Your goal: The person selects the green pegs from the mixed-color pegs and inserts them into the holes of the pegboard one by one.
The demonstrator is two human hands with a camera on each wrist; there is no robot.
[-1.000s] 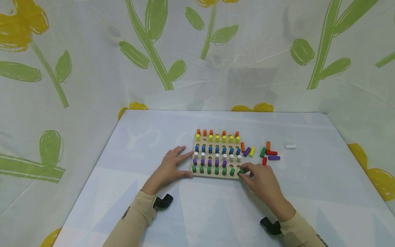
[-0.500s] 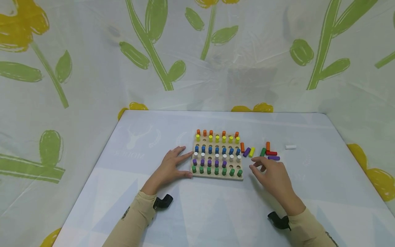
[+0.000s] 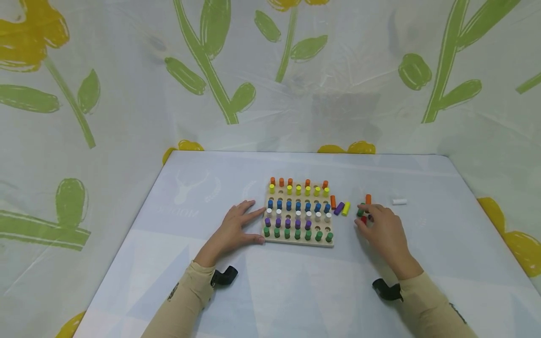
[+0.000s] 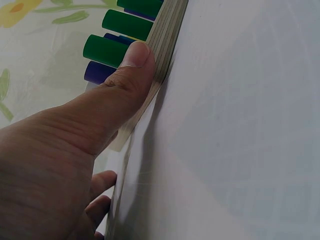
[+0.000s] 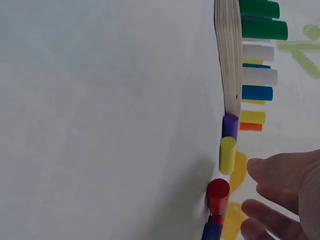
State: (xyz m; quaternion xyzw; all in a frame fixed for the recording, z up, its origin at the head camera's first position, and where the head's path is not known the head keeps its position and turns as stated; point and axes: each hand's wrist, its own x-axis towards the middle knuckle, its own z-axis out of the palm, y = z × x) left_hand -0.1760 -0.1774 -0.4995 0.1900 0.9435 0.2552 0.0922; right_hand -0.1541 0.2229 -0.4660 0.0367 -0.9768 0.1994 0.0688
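Note:
A wooden pegboard [image 3: 299, 242] lies on the table with upright rows of orange, yellow, blue, white, purple and green pegs; some holes are bare. My left hand [image 3: 231, 228] rests at its left side, thumb [image 4: 137, 62] against the edge near the front corner, other fingers spread. My right hand [image 3: 384, 230] hovers over the loose pegs right of the board, thumb and fingers parted, nothing between them. Beneath its fingertips are a red peg [image 5: 218, 196] and a green peg [image 3: 360, 212]. The hand partly hides other loose pegs, including a dark blue-purple peg [image 5: 212, 231].
Between board and right hand lie an orange peg [image 3: 333, 202], a purple peg [image 3: 339, 208] and a yellow peg [image 3: 346, 209]. Another orange peg [image 3: 368, 199] lies beyond the right hand, and a white peg [image 3: 399, 202] farther right. A flower-printed curtain [image 3: 351, 103] stands behind the table.
My right hand let go of the green peg in the front row's rightmost hole and moved right and away from me, over the loose pegs. My left hand stayed at the board.

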